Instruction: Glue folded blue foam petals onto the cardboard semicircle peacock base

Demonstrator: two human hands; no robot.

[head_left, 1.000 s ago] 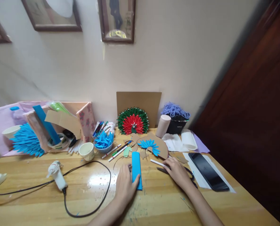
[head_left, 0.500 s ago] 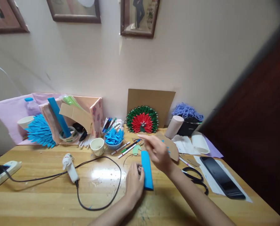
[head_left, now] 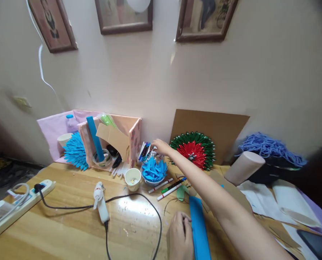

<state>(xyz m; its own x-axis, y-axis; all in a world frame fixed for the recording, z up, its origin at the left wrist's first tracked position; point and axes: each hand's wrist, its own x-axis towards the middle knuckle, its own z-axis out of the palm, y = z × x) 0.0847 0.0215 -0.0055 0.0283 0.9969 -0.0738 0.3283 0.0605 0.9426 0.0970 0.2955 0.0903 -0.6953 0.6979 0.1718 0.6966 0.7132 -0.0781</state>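
Observation:
My left hand (head_left: 180,236) rests low on the table with its fingers curled, against the left edge of a long folded blue paper strip (head_left: 199,227). What those fingers hold, if anything, is hidden. My right hand (head_left: 161,147) is stretched far forward, its bent fingers a little apart at a bundle of markers (head_left: 144,151); no marker is visibly lifted. Just in front of that hand is a bowl of folded blue paper pieces (head_left: 154,169). A paper cup (head_left: 133,179) stands left of the bowl.
A glue gun (head_left: 101,204) and its looping black cord (head_left: 150,204) lie at left, near a power strip (head_left: 45,186). A red-green paper peacock (head_left: 194,150) leans on a cardboard sheet (head_left: 212,124). Loose markers (head_left: 171,187) lie centrally. A phone (head_left: 316,243) lies at right.
My right hand has moved from above the blue strip forward and left to the marker bundle. My left hand stays beside the strip. The view has turned left.

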